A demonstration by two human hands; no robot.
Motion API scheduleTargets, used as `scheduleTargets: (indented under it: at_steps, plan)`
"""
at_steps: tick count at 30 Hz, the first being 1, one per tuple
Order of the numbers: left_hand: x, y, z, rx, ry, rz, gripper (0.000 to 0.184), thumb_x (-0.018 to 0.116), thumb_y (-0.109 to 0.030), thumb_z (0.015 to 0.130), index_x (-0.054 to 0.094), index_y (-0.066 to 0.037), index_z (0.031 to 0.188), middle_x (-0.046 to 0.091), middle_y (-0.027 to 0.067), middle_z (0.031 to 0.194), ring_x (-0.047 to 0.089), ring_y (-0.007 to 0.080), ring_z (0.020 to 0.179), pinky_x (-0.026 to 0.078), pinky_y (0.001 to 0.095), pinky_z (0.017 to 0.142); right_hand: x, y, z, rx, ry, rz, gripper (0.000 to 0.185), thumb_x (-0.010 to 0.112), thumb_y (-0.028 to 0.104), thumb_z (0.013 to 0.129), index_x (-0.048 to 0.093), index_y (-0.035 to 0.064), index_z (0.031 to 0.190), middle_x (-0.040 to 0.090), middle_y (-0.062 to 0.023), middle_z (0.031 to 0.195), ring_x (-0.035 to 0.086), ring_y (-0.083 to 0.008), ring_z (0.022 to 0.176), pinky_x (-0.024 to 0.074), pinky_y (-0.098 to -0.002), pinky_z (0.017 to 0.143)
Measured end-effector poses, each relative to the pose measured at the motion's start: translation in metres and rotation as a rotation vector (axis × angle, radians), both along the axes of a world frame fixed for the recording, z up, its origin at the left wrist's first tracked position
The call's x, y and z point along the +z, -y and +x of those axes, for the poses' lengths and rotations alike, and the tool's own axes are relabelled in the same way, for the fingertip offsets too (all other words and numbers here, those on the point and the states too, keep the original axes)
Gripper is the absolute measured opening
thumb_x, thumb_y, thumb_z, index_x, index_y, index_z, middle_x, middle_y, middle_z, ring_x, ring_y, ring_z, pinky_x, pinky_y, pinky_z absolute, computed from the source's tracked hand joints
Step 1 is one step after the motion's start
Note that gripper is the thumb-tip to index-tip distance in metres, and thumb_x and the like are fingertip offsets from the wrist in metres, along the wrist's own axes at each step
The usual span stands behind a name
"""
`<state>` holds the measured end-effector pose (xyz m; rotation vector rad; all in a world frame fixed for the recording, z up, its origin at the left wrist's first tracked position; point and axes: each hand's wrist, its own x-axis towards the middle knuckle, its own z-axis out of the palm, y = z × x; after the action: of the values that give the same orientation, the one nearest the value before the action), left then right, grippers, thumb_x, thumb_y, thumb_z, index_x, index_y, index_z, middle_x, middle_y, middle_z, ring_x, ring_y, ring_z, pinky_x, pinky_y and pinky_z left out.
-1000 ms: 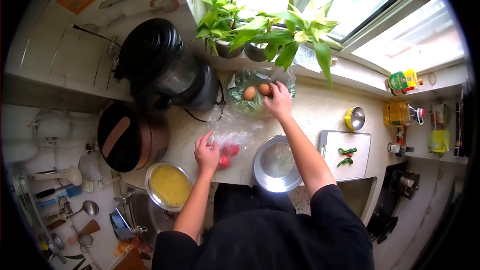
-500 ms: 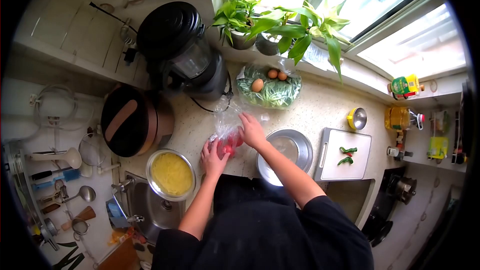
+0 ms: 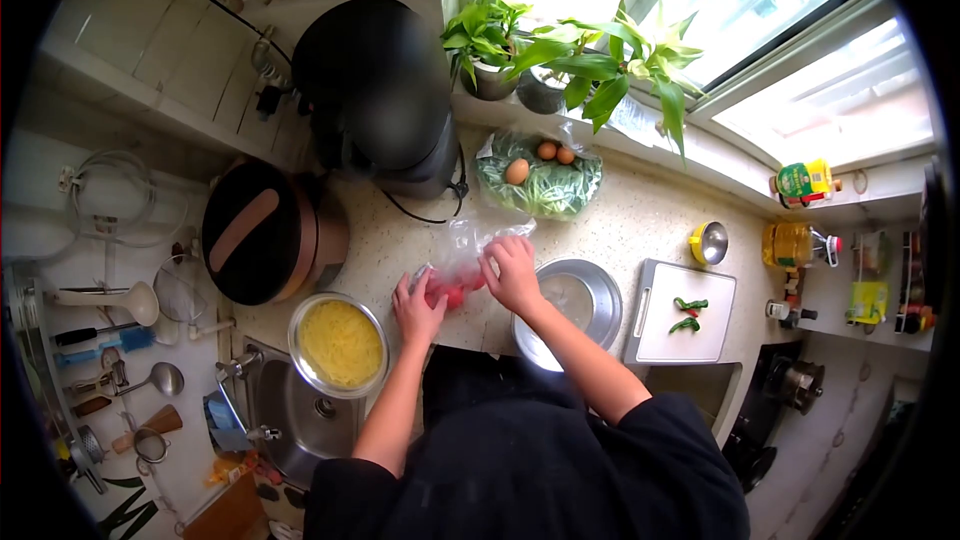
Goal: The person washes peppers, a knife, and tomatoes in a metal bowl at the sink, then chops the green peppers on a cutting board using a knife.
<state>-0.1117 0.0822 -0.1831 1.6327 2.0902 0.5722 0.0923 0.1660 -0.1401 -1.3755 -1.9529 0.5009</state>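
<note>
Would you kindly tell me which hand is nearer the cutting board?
Right. The right hand is left of the cutting board, across the metal bowl; the left hand is farther left, at the bag of red items.

metal bowl [image 3: 606, 302] stands between right hand [image 3: 513, 275] and board [image 3: 688, 347].

- A plain black top [image 3: 530, 485], loose across the body.
- Short, wide sleeves in the same black: the left sleeve [image 3: 345, 495] and the right sleeve [image 3: 670, 430] both end around the elbow.
- Bare forearms [image 3: 590, 365] and a bare left hand [image 3: 418, 310] and right hand [image 3: 512, 275].
- Dark lower clothing [image 3: 500, 390], probably black, though shadow blurs its edges.
</note>
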Motion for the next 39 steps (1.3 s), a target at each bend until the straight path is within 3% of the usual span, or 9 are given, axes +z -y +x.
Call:
scheduleTargets:
  at_steps: [11,15,17,22,25,28,32,35,39]
  plan:
    - [0.07,-0.021,0.011,0.292,1.268,-0.483,0.043,0.065,-0.026,0.094,0.062,-0.006,0.132,0.066,0.0061,0.118,0.064,0.0166,0.103,0.055,0.0292,0.081,0.052,0.055,0.002,0.409,0.115,-0.054,0.036,0.07,0.015,0.084,0.068,0.0205,0.119,0.063,-0.0056,0.116,0.066,-0.0247,0.087,0.0492,-0.0371,0.074]
    - [0.065,-0.013,0.016,0.208,1.179,-0.355,0.036,0.064,-0.023,0.095,0.062,-0.003,0.125,0.067,0.0061,0.111,0.064,0.0149,0.102,0.054,0.0279,0.078,0.061,0.063,0.003,0.642,0.237,-0.403,0.041,0.061,0.02,0.086,0.065,0.0257,0.126,0.057,-0.0134,0.131,0.069,-0.0372,0.078,0.057,-0.0508,0.071]
    - [0.047,-0.006,0.021,0.185,0.88,-0.258,0.029,0.062,-0.02,0.097,0.063,-0.002,0.119,0.067,0.0059,0.108,0.064,0.014,0.102,0.053,0.027,0.078,0.047,0.07,0.0,0.654,0.175,-0.472,0.046,0.059,0.017,0.086,0.061,0.0244,0.131,0.056,-0.0147,0.132,0.069,-0.038,0.081,0.0565,-0.051,0.073]
    - [0.023,0.0,-0.004,0.672,1.445,-0.118,0.022,0.055,-0.014,0.102,0.064,-0.002,0.117,0.068,0.0068,0.108,0.064,0.018,0.099,0.053,0.0303,0.087,0.037,0.057,-0.004,0.193,0.137,-0.586,0.05,0.057,0.014,0.086,0.057,0.0203,0.136,0.056,-0.0146,0.138,0.067,-0.0391,0.103,0.0557,-0.0481,0.088]
    - [0.048,-0.002,-0.013,0.745,1.761,-0.156,0.029,0.054,-0.021,0.102,0.064,-0.003,0.122,0.067,0.0082,0.119,0.063,0.0221,0.108,0.053,0.0362,0.093,-0.056,0.045,0.018,0.248,0.452,-0.205,0.048,0.058,0.018,0.088,0.061,0.027,0.135,0.05,-0.016,0.148,0.055,-0.0439,0.126,0.0489,-0.048,0.105]
    - [0.039,0.004,-0.009,0.736,1.907,-0.198,0.037,0.046,-0.027,0.105,0.06,-0.004,0.131,0.066,0.0104,0.127,0.061,0.0265,0.118,0.049,0.0422,0.102,0.01,0.017,0.008,0.177,0.524,-0.167,0.041,0.059,0.023,0.09,0.068,0.0355,0.128,0.046,-0.0169,0.153,0.039,-0.0494,0.14,0.0387,-0.0485,0.116]
    - [0.05,0.004,-0.011,0.707,1.874,-0.14,0.04,0.04,-0.021,0.103,0.058,-0.005,0.135,0.062,0.0105,0.134,0.057,0.0275,0.123,0.044,0.0437,0.107,0.008,0.013,-0.004,0.206,0.472,-0.217,0.036,0.063,0.024,0.087,0.074,0.0383,0.118,0.045,-0.0145,0.153,0.043,-0.0469,0.138,0.044,-0.0488,0.11]
    - [0.069,0.009,-0.008,0.591,1.399,0.037,0.046,0.05,-0.012,0.094,0.052,-0.002,0.139,0.059,0.0135,0.135,0.056,0.0257,0.122,0.041,0.0426,0.108,0.053,0.02,-0.01,0.287,0.41,-0.604,0.036,0.066,0.02,0.082,0.07,0.0153,0.117,0.059,-0.0077,0.136,0.055,-0.0339,0.126,0.0501,-0.0478,0.098]
    - [0.122,0.014,0.001,0.239,0.245,0.486,0.057,0.058,0.001,0.078,0.056,-0.004,0.135,0.061,0.0173,0.129,0.058,0.0316,0.119,0.044,0.0394,0.107,0.028,0.049,-0.009,0.544,0.578,-0.163,0.031,0.065,0.016,0.077,0.072,0.0152,0.108,0.063,-0.0044,0.109,0.06,-0.0256,0.108,0.0514,-0.0462,0.086]
